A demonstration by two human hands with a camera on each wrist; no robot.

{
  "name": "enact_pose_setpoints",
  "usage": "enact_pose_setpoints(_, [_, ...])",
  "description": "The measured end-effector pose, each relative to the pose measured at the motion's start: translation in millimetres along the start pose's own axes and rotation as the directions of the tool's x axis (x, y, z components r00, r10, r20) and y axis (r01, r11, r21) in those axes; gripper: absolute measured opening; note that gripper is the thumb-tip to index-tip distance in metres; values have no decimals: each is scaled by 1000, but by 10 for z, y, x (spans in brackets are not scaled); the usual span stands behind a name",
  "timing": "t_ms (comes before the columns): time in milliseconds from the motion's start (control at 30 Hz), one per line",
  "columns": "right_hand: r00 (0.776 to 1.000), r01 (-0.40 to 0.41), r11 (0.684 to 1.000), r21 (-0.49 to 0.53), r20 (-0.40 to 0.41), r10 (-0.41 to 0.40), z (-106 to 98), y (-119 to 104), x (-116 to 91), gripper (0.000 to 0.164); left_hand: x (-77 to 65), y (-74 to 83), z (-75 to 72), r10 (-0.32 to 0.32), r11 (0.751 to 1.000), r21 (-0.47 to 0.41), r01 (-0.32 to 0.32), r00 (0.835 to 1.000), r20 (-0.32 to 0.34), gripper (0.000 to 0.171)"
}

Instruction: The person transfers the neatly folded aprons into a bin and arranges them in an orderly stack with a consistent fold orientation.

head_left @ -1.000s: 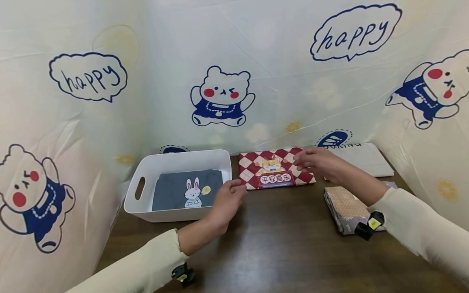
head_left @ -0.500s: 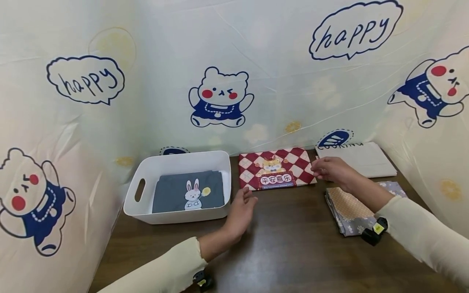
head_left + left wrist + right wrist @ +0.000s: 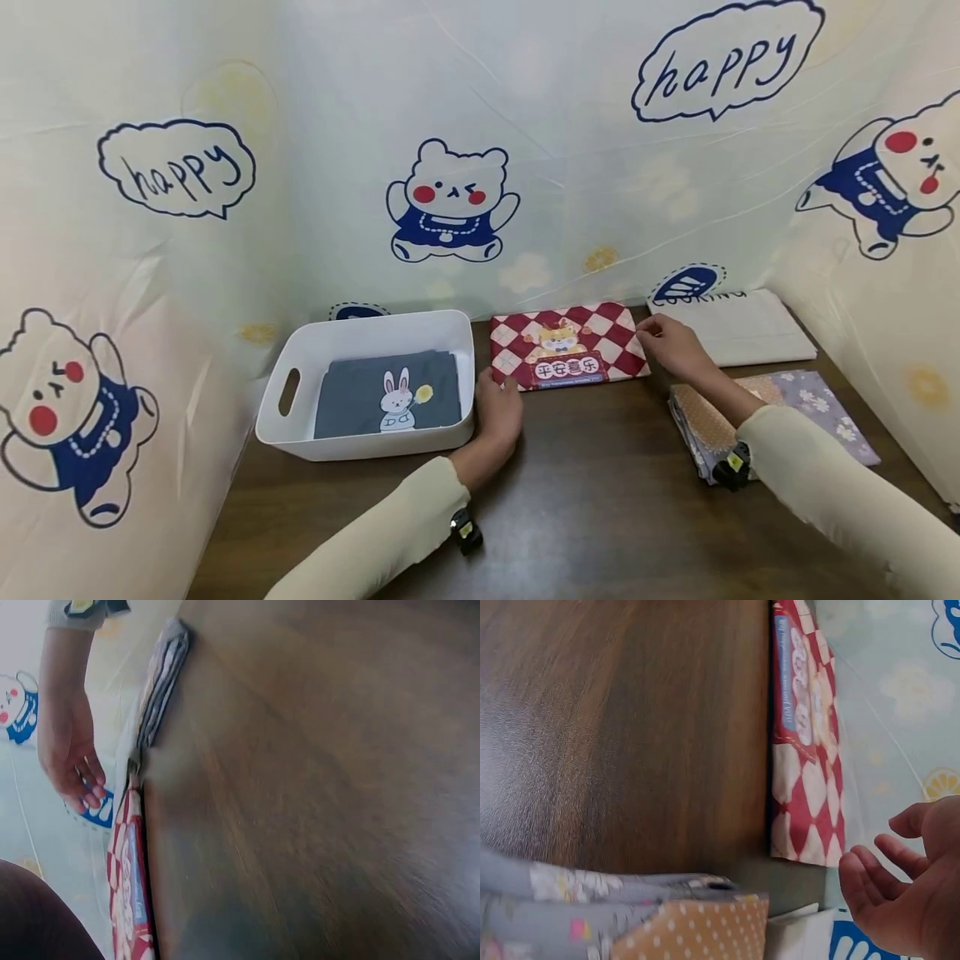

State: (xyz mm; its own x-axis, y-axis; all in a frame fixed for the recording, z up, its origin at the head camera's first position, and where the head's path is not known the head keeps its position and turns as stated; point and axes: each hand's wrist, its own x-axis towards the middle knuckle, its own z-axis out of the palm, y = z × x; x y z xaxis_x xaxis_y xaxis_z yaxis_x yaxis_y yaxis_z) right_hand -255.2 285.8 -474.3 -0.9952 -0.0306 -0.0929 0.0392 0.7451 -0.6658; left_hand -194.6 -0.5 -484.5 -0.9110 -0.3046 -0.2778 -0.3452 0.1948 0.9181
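A folded red-and-cream diamond-patterned cloth [image 3: 517, 337] with a cartoon animal lies on the table between my hands. My left hand [image 3: 498, 412] is at its near left corner, beside the white bin, its fingers loosely bent. In the left wrist view only a dark part of that hand [image 3: 37, 919] shows, and its fingers are out of frame. My right hand [image 3: 678, 346] is at the cloth's right end. Seen from the right wrist, the right hand's fingers [image 3: 870, 881] are relaxed and spread beside the cloth [image 3: 810, 787], holding nothing.
A white bin [image 3: 277, 429] with a cut-out handle stands at left, a folded dark grey cloth [image 3: 348, 396] with a rabbit print inside. To the right lie a folded white cloth [image 3: 750, 329] lettered in black and a folded grey-and-tan floral cloth [image 3: 817, 400]. A printed curtain [image 3: 570, 192] hangs behind.
My right hand has moved right, from over the patterned cloth to its right end. My left hand has moved slightly right, to the cloth's near left corner. The cloths stay where they were.
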Motion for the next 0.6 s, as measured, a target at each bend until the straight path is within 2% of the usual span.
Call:
enact_pose_setpoints(133, [999,-35,999,-21,10,35,73,4,72,39,38,43,120,-45,998,50,49,996,-76,57])
enact_pose_setpoints(233, [997,-65,997,-35,26,66,102,-35,83,45,43,63,166,-53,994,90,63,993,-107,59])
enact_pose_setpoints(333, [988,-130,991,-30,76,132,101,-60,84,49,55,69,194,-67,993,92,78,991,-115,62])
enact_pose_setpoints(433, [970,-198,980,-5,144,197,98,-71,87,53,52,58,201,-69,993,91,80,990,-121,59])
enact_pose_setpoints(600, [950,-258,965,33,190,248,87,-64,51,54,-23,19,193,-54,990,122,65,994,-99,53])
